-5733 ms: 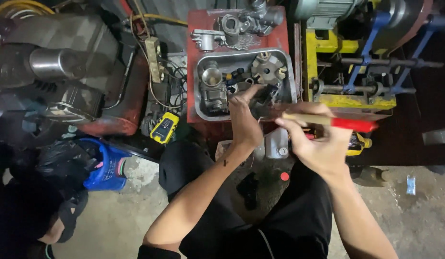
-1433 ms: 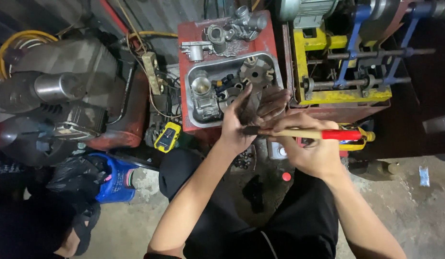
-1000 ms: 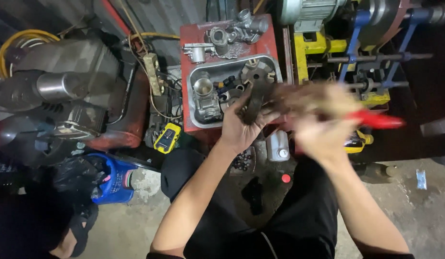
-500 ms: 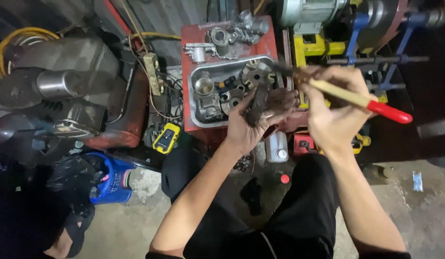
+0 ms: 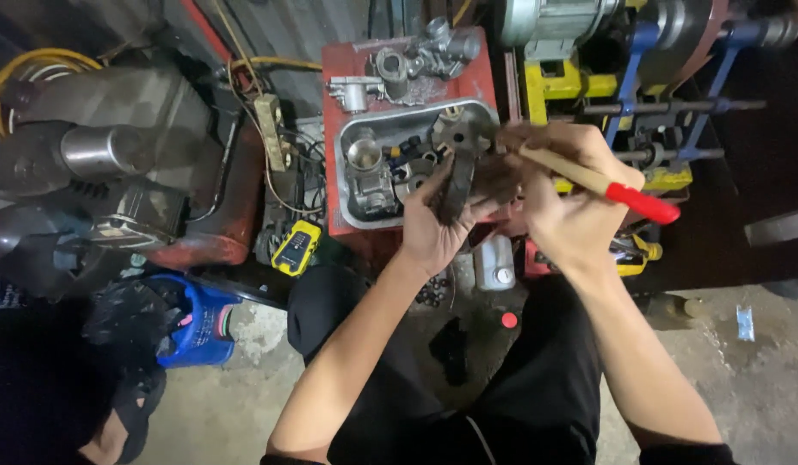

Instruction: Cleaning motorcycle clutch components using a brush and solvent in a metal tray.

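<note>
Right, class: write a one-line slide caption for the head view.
Left hand grips a dark metal part over a parts tray while the right hand brushes it with a red-tipped brush.

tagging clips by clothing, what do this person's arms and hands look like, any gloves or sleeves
No gloves: the left hand and right hand are both bare. The forearms are bare too, with no watch, ring or band in view. Dark, black-looking short sleeves show only at the bottom edge of the picture, near the upper arms.

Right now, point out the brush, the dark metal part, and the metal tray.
brush [image 5: 588,179], head view, wooden handle.
dark metal part [image 5: 457,185], head view, its middle.
metal tray [image 5: 352,138], head view, left rim.
</note>
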